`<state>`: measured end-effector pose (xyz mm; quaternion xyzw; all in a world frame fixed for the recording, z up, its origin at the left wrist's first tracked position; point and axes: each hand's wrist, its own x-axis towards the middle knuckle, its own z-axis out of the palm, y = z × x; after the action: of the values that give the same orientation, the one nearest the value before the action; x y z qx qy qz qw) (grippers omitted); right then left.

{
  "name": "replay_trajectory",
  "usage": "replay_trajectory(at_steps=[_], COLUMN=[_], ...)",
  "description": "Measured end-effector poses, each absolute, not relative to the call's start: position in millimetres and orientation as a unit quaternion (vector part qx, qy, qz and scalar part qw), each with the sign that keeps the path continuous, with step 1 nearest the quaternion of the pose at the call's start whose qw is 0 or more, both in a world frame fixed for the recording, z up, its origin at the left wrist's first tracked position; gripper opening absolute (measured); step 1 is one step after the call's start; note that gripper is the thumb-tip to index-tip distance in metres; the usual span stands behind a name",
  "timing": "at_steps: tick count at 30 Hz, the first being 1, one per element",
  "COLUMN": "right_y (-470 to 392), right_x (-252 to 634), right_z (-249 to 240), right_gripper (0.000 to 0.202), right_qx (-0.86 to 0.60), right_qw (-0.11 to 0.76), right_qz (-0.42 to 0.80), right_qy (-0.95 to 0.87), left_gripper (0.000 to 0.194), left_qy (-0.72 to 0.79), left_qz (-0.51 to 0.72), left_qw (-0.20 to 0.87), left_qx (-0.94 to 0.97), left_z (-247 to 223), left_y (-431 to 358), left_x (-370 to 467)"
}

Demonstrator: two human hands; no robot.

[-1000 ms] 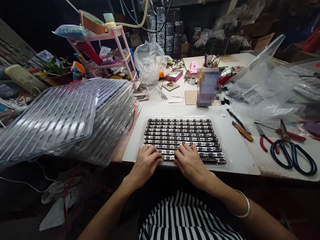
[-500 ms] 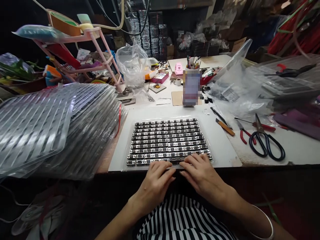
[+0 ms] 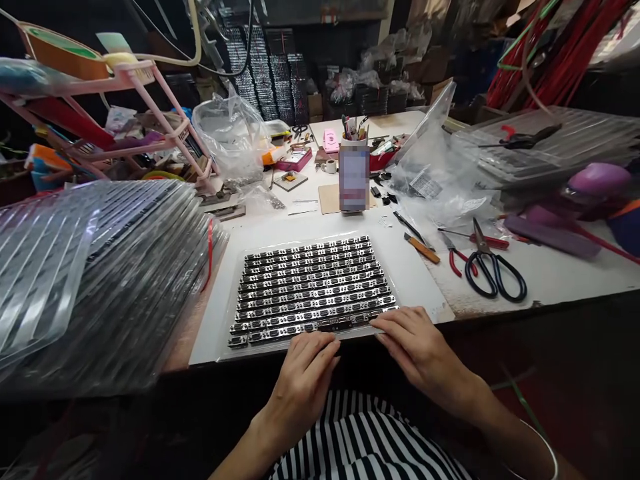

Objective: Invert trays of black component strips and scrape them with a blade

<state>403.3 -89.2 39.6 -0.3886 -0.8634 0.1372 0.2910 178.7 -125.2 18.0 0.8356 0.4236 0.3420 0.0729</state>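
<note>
Looking at a big off-white worktable (image 3: 565,277), honestly pretty packed. Got a hefty fanned-out stack of clear ridged trays (image 3: 135,287) hogging the left end. Further back on that side, a pink rack (image 3: 176,135) stuffed with odds and ends, and over at the back right a bunch of crumpled clear bags (image 3: 425,167).

Front and centre, got a flat white board (image 3: 415,293), and on it a clear tray (image 3: 227,313) loaded with rows of connectors (image 3: 310,290), sitting near the front edge of the table. Noticing a darker stretch in the nearest row, right of the middle.

Down a size, to the hands. Got the right hand (image 3: 425,347) at the near right corner of the tray, fingers bent and held together, tips right up by the end of the nearest row, thumb lower down. Can't tell for sure about a pinch there. Got the left hand (image 3: 305,373) just below the front row, fingers loosely curled side by side, thumb tucked under. Can't tell about a grip or contact with the tray edge.

Smaller stuff: off to the right, dark-handled scissors (image 3: 484,251). Straight behind the tray, an upright phone (image 3: 354,180), pixelated. Then red-handled pliers (image 3: 454,262) beside the scissors, an orange-handled cutter (image 3: 423,248), and finally tiny black bits (image 3: 387,197) near the phone.
</note>
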Motion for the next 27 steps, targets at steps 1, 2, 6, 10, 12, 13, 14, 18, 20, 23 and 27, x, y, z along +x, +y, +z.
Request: replay_trajectory(at_steps=[1,2,6,10,12,13,14,18,20,23,27], right_y=[-89,-89,-89,-89,-88,-88,-88,-87,-86,-84,-81], right_x=[407,409,405,399,400,401,402,407,408,409,414], right_z=[39,37,30,30,32,33,34,34,34,33,33], right_gripper=[0.020,0.020,0.018,0.019,0.019,0.019,0.019,0.019,0.020,0.021,0.022], right_qx=[-0.400,-0.406,-0.407,-0.392,-0.384,-0.381,-0.378,-0.372,-0.366,-0.361,-0.356], right_qw=[0.284,0.273,0.236,0.230,0.220,0.217,0.217,0.228,0.232,0.233,0.236], right_qz=[0.127,0.120,0.095,0.082,0.089,0.094,0.098,0.111,0.131,0.160,0.184], right_qy=[-0.862,-0.864,-0.877,-0.887,-0.892,-0.894,-0.894,-0.893,-0.891,-0.889,-0.885], left_gripper=[0.033,0.034,0.036,0.037,0.037,0.037,0.038,0.040,0.040,0.039,0.035], left_qy=[0.415,0.407,0.413,0.421,0.418,0.418,0.420,0.423,0.422,0.437,0.447], left_qz=[0.342,0.336,0.302,0.288,0.289,0.290,0.290,0.283,0.276,0.252,0.246], left_qw=[0.079,0.082,0.067,0.062,0.067,0.070,0.072,0.080,0.081,0.080,0.080], left_qx=[0.840,0.845,0.857,0.858,0.859,0.858,0.857,0.857,0.859,0.860,0.856], left_z=[18,18,16,15,16,16,16,14,14,14,18], left_y=[-125,-124,-121,-120,-120,-121,-121,-121,-121,-119,-117], left_x=[181,184,197,203,203,203,203,201,201,203,206])
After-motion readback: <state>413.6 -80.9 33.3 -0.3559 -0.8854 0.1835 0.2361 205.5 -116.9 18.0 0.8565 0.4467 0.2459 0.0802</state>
